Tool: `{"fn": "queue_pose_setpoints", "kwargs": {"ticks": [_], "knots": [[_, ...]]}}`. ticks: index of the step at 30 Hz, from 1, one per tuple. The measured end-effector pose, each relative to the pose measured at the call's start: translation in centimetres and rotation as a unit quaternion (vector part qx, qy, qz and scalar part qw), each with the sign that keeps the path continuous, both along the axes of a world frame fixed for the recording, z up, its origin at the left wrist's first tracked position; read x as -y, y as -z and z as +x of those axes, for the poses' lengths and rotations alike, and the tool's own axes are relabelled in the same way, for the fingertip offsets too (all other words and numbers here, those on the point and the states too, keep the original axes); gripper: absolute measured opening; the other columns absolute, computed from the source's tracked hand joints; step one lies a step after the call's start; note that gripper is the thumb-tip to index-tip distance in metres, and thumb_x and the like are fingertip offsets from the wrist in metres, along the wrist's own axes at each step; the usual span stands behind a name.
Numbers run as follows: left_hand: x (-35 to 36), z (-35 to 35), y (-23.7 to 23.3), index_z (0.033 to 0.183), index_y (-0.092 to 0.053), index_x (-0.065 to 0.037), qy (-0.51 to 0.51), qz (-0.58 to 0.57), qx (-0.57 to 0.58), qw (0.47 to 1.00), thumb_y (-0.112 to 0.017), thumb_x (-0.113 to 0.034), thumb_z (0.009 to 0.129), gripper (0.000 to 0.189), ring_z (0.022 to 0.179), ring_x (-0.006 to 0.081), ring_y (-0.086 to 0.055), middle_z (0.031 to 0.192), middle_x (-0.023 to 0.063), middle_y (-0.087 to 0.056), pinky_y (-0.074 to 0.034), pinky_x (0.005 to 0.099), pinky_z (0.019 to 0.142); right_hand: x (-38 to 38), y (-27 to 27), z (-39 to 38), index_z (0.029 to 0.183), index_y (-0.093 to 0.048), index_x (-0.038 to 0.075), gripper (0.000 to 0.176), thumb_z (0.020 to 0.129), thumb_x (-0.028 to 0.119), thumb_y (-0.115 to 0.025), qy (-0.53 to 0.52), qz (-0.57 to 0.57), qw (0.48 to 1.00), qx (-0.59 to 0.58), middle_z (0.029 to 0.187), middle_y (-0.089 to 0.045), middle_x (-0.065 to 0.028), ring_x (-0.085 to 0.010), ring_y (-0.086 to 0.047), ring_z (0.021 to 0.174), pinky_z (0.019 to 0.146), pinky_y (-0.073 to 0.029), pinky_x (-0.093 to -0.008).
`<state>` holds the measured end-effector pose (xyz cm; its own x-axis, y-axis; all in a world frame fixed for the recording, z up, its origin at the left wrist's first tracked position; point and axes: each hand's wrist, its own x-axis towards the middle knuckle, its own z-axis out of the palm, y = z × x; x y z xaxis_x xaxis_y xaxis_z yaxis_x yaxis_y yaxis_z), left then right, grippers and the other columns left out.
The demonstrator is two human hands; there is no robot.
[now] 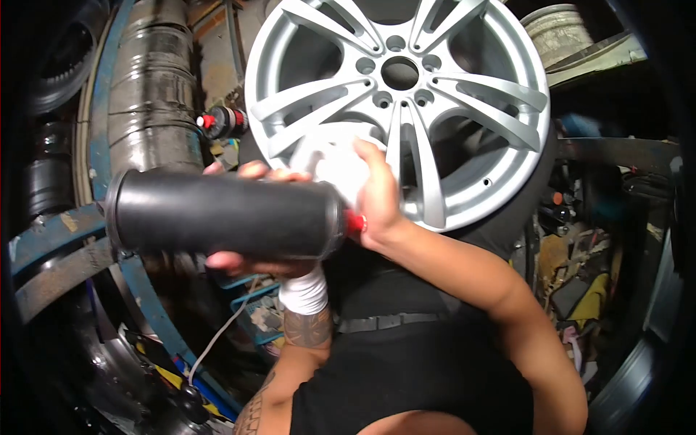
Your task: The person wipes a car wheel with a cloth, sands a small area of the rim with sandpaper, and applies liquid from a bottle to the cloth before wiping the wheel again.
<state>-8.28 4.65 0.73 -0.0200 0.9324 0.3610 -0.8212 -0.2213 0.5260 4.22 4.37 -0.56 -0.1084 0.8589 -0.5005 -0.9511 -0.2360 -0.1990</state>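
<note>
My left hand [264, 268] is wrapped round a large black bottle [225, 215], held on its side with its red cap [354, 222] pointing right. A white wrap [304, 291] covers that wrist. My right hand [378, 190] is closed on a white cloth [339, 163], its palm edge close to the red cap. Behind both hands lies a silver multi-spoke wheel rim [429, 145], face up, with the cloth over its lower left spokes. The cloth is blurred, and part of my left hand is hidden behind the bottle.
Stacked metal rims [152, 87] stand at the left beside a blue metal frame [145, 290]. A second bottle with a red cap [221, 122] lies left of the wheel. A blue basket [254, 308] sits below, and mixed clutter [580, 290] fills the right side.
</note>
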Motion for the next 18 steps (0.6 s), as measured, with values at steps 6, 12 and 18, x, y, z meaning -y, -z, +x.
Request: {"fn": "queue_pose_setpoints", "kwargs": {"ticks": [6,12,18], "knots": [[1.7,-1.5,2.1,0.16,-0.023,-0.015,-0.022,-0.093,0.084,0.992,-0.068,-0.073,0.086,0.104,0.113,0.0403,-0.059,0.138,0.019,-0.051,-0.05,0.06,0.098,0.3,1.5,-1.1,0.126,-0.061,0.003,0.046,0.104,0.041,-0.047,-0.056,0.047,0.996,-0.045,0.115,-0.071,-0.0113,-0.0257,-0.07,0.104,0.099,-0.054,-0.0402],[9.9,-13.6,9.0,0.133,-0.058,-0.005,-0.079,-0.374,0.067,0.921,-0.062,-0.069,0.092,0.076,0.106,0.0344,-0.066,0.118,0.0137,-0.067,-0.054,0.0509,0.098,1.5,2.3,2.1,0.129,-0.062,-0.002,0.036,0.108,0.026,-0.051,-0.047,0.069,0.994,0.077,0.122,-0.069,-0.0131,-0.0229,-0.068,0.113,0.101,-0.053,-0.0367],[13.2,-27.2,19.4,0.132,-0.06,-0.01,-0.349,-0.586,-0.04,0.731,-0.07,-0.049,0.095,0.055,0.126,0.0251,-0.058,0.133,0.0082,-0.064,-0.041,0.0494,0.114,2.7,2.3,3.4,0.135,-0.058,-0.004,0.037,0.111,0.022,-0.049,-0.173,0.127,0.964,0.158,0.124,-0.069,-0.0107,-0.0179,-0.066,0.112,0.102,-0.05,-0.0328]]}}
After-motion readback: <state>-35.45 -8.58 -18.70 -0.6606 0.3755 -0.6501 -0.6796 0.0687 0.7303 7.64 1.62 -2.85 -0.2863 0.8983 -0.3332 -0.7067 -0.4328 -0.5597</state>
